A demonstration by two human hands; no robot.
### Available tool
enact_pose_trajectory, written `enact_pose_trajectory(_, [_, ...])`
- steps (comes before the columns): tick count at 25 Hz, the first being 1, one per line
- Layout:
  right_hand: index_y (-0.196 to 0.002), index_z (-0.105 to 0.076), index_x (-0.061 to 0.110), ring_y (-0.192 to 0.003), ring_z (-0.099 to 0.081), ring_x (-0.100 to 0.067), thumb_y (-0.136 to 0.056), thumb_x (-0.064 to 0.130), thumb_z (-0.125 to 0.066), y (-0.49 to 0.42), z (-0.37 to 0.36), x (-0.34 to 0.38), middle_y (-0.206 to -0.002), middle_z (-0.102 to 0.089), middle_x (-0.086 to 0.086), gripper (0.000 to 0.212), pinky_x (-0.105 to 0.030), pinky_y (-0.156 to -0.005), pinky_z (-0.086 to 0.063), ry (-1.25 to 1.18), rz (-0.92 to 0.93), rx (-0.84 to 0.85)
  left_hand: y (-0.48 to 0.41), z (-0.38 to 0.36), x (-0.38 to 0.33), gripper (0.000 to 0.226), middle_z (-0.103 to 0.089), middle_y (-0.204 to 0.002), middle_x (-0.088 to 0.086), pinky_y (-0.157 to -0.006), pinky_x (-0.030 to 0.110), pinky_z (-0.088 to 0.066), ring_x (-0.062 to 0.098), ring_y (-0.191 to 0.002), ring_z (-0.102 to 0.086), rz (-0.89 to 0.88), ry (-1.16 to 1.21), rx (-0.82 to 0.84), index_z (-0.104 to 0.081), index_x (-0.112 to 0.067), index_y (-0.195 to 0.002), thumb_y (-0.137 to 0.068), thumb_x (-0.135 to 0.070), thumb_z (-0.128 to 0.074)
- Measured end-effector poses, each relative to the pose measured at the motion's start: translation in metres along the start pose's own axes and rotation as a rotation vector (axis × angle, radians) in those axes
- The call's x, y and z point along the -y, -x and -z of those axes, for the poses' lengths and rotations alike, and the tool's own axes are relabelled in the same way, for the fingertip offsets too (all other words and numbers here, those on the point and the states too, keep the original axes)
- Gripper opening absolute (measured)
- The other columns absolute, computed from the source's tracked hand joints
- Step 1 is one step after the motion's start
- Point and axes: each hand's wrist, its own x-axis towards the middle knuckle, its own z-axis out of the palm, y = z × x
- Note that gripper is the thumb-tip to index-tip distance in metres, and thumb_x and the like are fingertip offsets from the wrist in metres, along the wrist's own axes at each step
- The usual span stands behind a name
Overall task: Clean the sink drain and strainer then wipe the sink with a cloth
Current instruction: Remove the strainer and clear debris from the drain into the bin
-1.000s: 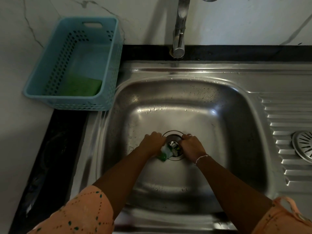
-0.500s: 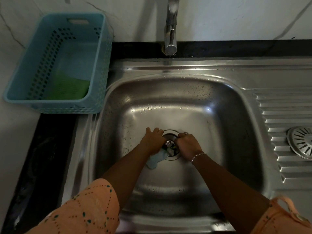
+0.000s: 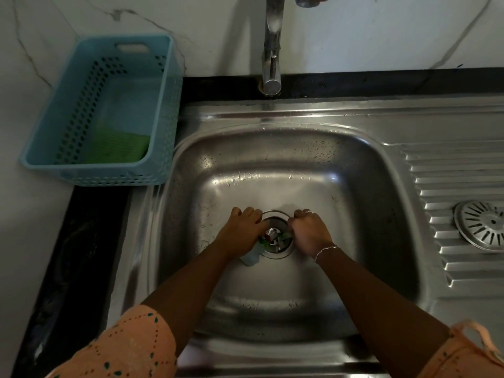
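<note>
The steel sink has its round drain in the middle of the basin floor. Green and pale scraps lie inside the drain opening. My left hand presses at the drain's left rim and grips a pale blue-green sponge or cloth, which sticks out below the hand. At the drain's right rim my right hand is curled into a fist; what it holds, if anything, is hidden. The metal strainer lies on the ribbed drainboard at the right.
A blue plastic basket with a green cloth in it stands on the counter at the back left. The tap rises behind the sink, its spout over the basin. Black counter borders the sink's left side.
Both hands have stayed at the drain, shifting slightly. The pale sponge moved from over the drain to below my left hand. The camera view has drifted.
</note>
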Motion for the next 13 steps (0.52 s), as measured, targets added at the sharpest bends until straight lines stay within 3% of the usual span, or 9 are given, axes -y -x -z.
enact_pose_trajectory(4, [-0.103,-0.066,0.010,-0.097,-0.058,-0.029,-0.085,0.012,-0.052,0.003,0.009,0.003,-0.102,-0.064,-0.013,0.023,-0.034,-0.085,-0.048,-0.050,-0.027,-0.024,0.008,0.005,-0.005,0.026,-0.055,-0.115,0.011,-0.092,0.038,-0.032,0.029,-0.109,-0.048,0.005,0.005,-0.028,-0.057,-0.010,-0.111,-0.086,-0.012,-0.048])
enact_pose_trajectory(9, [-0.097,-0.068,0.010,-0.097,-0.057,-0.027,-0.086,0.013,-0.054,0.008,0.032,0.005,-0.099,-0.063,-0.011,0.018,-0.032,-0.082,-0.046,-0.196,-0.099,-0.098,0.011,0.025,-0.008,0.012,-0.066,-0.096,0.002,-0.084,0.033,-0.027,0.022,-0.097,-0.054,0.166,0.177,-0.086,-0.059,-0.016,-0.090,-0.085,-0.014,-0.048])
enact_pose_trajectory(13, [-0.093,-0.071,0.009,-0.098,-0.059,-0.029,-0.085,0.008,-0.054,0.015,0.054,0.006,-0.101,-0.065,-0.013,0.018,-0.030,-0.081,-0.046,-0.311,-0.174,-0.128,0.014,0.042,-0.010,0.011,-0.067,-0.090,0.003,-0.085,0.033,-0.030,0.021,-0.093,-0.055,0.307,0.298,-0.126,-0.061,-0.016,-0.085,-0.084,-0.013,-0.051])
